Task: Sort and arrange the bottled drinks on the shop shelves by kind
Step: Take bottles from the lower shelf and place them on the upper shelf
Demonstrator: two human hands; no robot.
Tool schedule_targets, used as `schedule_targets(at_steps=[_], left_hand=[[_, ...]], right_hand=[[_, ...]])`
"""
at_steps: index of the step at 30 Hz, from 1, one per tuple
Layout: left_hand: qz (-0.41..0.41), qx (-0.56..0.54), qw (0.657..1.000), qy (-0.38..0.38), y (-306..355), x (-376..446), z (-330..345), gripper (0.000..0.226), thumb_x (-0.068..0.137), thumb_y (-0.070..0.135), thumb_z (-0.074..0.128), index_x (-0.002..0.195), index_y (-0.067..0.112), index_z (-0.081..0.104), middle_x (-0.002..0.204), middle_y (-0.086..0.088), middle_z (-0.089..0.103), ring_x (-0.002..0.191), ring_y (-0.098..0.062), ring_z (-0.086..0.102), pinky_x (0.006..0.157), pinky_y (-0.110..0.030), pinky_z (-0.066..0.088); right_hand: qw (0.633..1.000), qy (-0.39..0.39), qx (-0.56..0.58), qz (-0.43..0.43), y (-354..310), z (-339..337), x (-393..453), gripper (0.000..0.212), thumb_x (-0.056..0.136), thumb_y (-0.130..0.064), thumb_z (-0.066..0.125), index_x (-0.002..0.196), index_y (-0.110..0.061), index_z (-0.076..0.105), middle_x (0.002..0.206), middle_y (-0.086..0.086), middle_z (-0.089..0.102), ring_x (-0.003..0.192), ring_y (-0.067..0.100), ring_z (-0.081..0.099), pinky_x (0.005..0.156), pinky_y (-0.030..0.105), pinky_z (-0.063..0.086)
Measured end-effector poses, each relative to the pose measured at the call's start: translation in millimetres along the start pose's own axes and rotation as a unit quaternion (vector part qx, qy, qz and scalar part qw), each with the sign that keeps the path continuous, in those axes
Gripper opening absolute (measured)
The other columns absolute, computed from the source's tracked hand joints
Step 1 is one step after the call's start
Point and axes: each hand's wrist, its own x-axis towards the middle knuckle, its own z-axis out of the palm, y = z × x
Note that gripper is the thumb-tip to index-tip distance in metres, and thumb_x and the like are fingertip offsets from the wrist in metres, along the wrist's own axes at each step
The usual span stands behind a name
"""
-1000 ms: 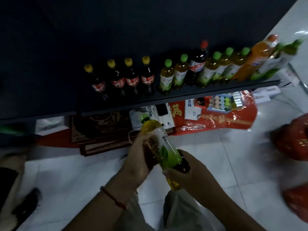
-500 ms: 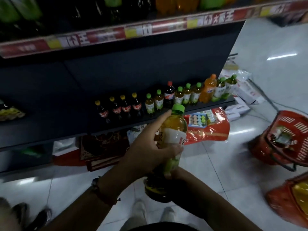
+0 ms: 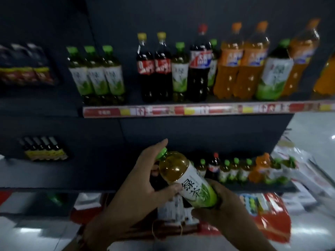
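I hold one green-tea bottle (image 3: 186, 178) with a green cap, tilted with its cap up-left, in front of the lower shelf. My right hand (image 3: 221, 201) grips its bottom end. My left hand (image 3: 145, 182) holds its upper part, thumb under the label, forefinger stretched past the cap. On the upper shelf (image 3: 181, 111) stand three green-tea bottles (image 3: 97, 73) at the left, then two yellow-capped cola bottles (image 3: 154, 67), a green tea (image 3: 179, 73), a big red-capped cola (image 3: 199, 69), orange soda bottles (image 3: 241, 64) and a large green tea (image 3: 273, 73).
The lower shelf (image 3: 253, 187) carries small green-tea, cola and orange bottles (image 3: 235, 171) at the right. Dark packaged goods (image 3: 25, 66) and a pack of small bottles (image 3: 43, 149) sit at the left. Red and white packets (image 3: 268, 211) lie on the tiled floor below.
My view has lifted from the floor and bottom shelf up to the upper shelf. The green-tea bottle stayed in both hands and has tipped to the left.
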Motion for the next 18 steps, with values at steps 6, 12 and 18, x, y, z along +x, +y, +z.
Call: schedule_targets(at_steps=[6, 12, 18], left_hand=[[0.155, 0.193, 0.967, 0.055, -18, 80, -91, 0.089, 0.076, 0.059, 0.072, 0.148, 0.049, 0.019, 0.155, 0.025, 0.017, 0.142, 0.003, 0.023, 0.109, -0.018, 0.031], [0.255, 0.405, 0.874, 0.080, -35, 161, -188, 0.073, 0.081, 0.067, 0.054, 0.145, 0.037, 0.038, 0.154, -0.002, 0.030, 0.138, -0.020, 0.033, 0.108, -0.047, 0.036], [0.264, 0.545, 0.795, 0.037, -47, 237, -246, 0.097, 0.068, 0.083, 0.052, 0.148, 0.032, 0.033, 0.150, -0.015, 0.031, 0.147, -0.036, 0.016, 0.118, -0.061, 0.007]], right_hand=[[0.992, -0.023, 0.103, -0.067, -69, 28, 89, 0.056, 0.064, -0.009, 0.086, 0.104, -0.042, 0.066, 0.087, -0.012, 0.073, 0.074, 0.006, 0.068, 0.062, 0.021, 0.053], [0.981, 0.006, 0.123, -0.147, -143, 79, 181, 0.048, 0.067, -0.012, 0.084, 0.091, -0.050, 0.067, 0.094, -0.003, 0.070, 0.075, 0.007, 0.067, 0.065, 0.022, 0.054], [0.971, 0.069, 0.125, -0.192, -182, 118, 255, 0.048, 0.069, -0.024, 0.084, 0.110, -0.038, 0.065, 0.105, 0.001, 0.068, 0.086, 0.012, 0.068, 0.066, 0.020, 0.055]])
